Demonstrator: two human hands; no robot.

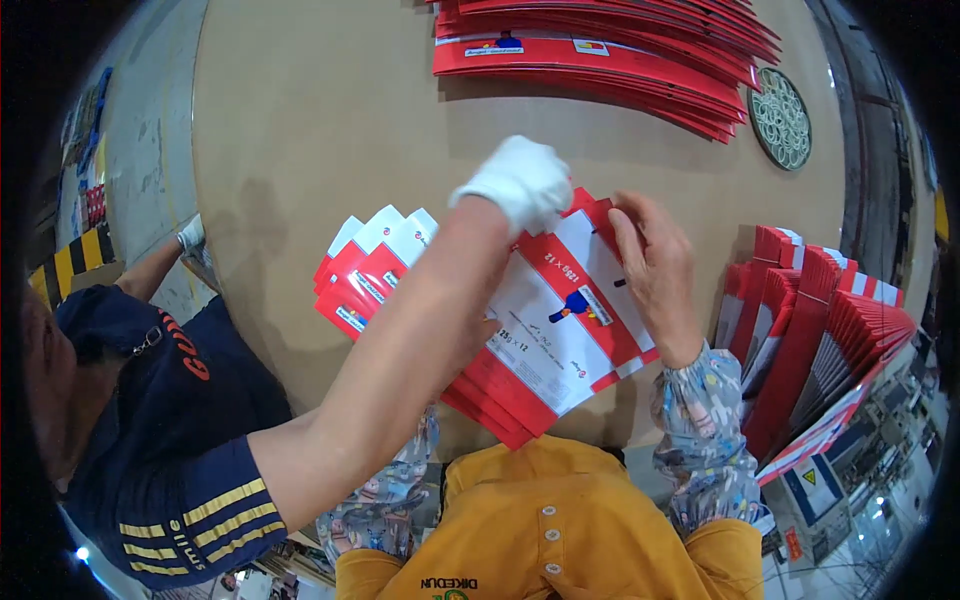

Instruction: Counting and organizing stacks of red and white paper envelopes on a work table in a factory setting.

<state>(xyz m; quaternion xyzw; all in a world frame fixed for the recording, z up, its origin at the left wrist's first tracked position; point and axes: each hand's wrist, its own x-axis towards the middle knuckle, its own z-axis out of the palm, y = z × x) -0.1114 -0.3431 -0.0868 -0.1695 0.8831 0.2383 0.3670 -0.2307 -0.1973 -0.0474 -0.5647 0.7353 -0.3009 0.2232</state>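
At the far left, a co-worker in a dark navy short-sleeved shirt [215, 370] reaches across the tan tabletop [290, 130], the bare forearm passing over the work. Left of that forearm lie the fanned corners of red-and-white flat-folded card cartons [348, 283]. The person's left hand [490, 329] is almost wholly hidden beneath the forearm; only what looks like a fingertip shows at its right side, so how far its fingers are spread, and whether they grip, cannot be told. The co-worker's white-gloved hand [517, 187] meets the cartons' far edge. Below it, the uppermost red-and-white printed carton [590, 345] lies askew over others in front of the person's body. Beyond stands a tall pile of red flat cartons [600, 55]. The right hand [660, 270] is at the far right corner, fingers loosely bent, thumb a little apart from the forefinger; whether they pinch the card is unclear. Handled well, the edges would probably want light, even pressure from both sides, keeping corners uncreased and fingers clear of the glove. Farther right sit a round dish of pale rings [780, 118] and upright red-and-white carton bundles [790, 350].
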